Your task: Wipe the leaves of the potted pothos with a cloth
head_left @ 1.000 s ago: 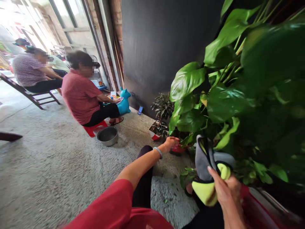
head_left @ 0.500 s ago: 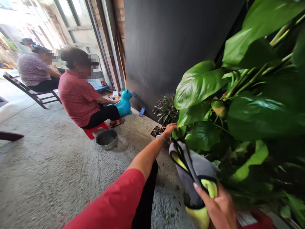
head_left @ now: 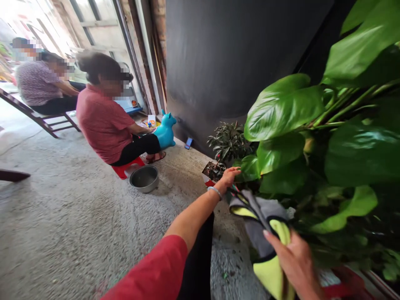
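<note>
My left hand (head_left: 229, 177), with a bracelet at the wrist, reaches out to the large-leaved plant (head_left: 286, 104). Its fingers are closed on the tip of a low green leaf (head_left: 249, 168). In my right hand (head_left: 296, 258) is a folded grey and yellow-green cloth (head_left: 273, 271) with dark edging, the thumb lying on top. The cloth hangs just below my left wrist, close to the leaves. My right hand's other fingers are partly hidden behind the cloth.
A potted plant (head_left: 231, 141) with small dark leaves stands beyond my left hand. A grey basin (head_left: 144, 179) rests on the concrete floor by a person (head_left: 104, 121) on a red stool (head_left: 127, 166). A blue animal-shaped toy (head_left: 165, 132) and a dark panel (head_left: 225, 62) are behind.
The view has shifted a little. My left hand now has the low leaf's tip stretched out between its fingers. The cloth in my right hand has tilted and its folds have changed.
</note>
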Demonstrator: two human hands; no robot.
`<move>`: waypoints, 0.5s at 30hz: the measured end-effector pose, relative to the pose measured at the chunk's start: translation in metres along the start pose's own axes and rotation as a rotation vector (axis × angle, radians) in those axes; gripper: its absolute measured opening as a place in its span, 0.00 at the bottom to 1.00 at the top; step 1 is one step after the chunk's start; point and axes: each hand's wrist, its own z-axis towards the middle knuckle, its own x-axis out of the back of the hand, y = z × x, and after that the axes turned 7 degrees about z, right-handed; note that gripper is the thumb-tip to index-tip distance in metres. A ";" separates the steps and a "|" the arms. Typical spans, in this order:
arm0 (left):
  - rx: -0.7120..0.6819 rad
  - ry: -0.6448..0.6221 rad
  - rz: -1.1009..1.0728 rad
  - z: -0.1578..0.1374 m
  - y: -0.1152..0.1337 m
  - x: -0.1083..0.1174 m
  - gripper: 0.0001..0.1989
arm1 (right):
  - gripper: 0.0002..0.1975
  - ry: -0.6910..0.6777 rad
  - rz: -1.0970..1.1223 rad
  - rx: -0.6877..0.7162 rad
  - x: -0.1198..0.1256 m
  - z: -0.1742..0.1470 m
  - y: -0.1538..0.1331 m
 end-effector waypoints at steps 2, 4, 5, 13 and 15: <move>0.028 -0.031 0.010 -0.005 -0.006 -0.003 0.07 | 0.29 0.163 -0.009 0.024 0.008 0.014 -0.020; 0.037 -0.045 0.016 -0.010 -0.015 -0.004 0.07 | 0.26 0.277 -0.018 0.061 0.004 0.035 -0.035; 0.049 -0.043 0.036 -0.012 -0.020 -0.004 0.07 | 0.25 0.281 -0.020 0.060 -0.001 0.043 -0.037; 0.077 0.295 0.257 0.041 -0.026 0.027 0.17 | 0.23 -0.034 0.036 -0.096 -0.027 0.020 0.040; -0.010 0.307 0.270 0.067 -0.014 0.030 0.21 | 0.23 -0.119 0.046 -0.077 -0.022 0.017 0.046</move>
